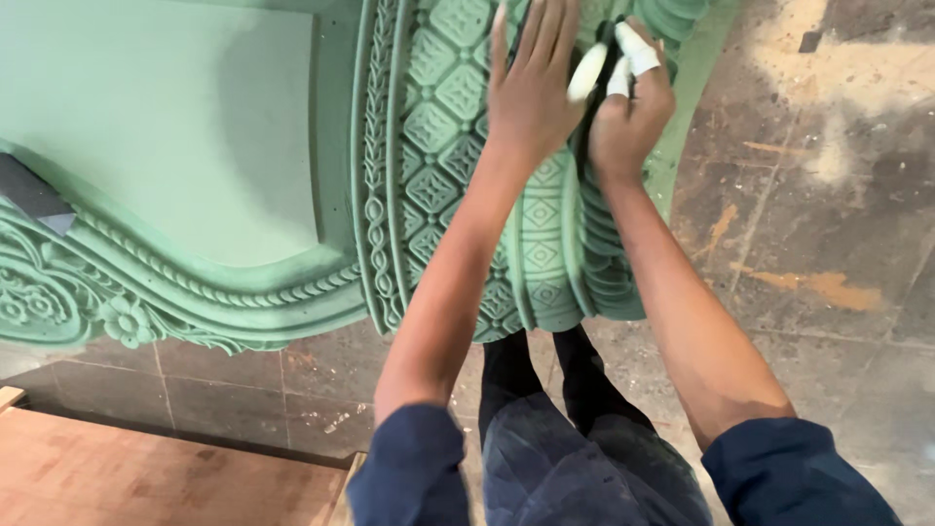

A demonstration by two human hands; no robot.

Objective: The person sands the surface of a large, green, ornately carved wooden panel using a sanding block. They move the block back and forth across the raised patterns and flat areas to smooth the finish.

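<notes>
A large green carved wooden piece (pixel 195 146) fills the upper left, with a flat panel and an ornate column (pixel 438 146) of diamond and leaf patterns. My left hand (pixel 531 88) lies flat on the carved column, fingers stretched upward. Close beside it, my right hand (pixel 628 107) is closed around a small dark object (pixel 596 73) pressed against the column's ribbed edge; two of its fingers are wrapped in white tape. What the dark object is cannot be told. Both sleeves are dark blue.
A worn, stained tiled floor (pixel 818 214) lies to the right and below. A reddish-brown wooden board (pixel 146 477) sits at the lower left. My legs in dark trousers (pixel 575 438) stand under the column's lower end.
</notes>
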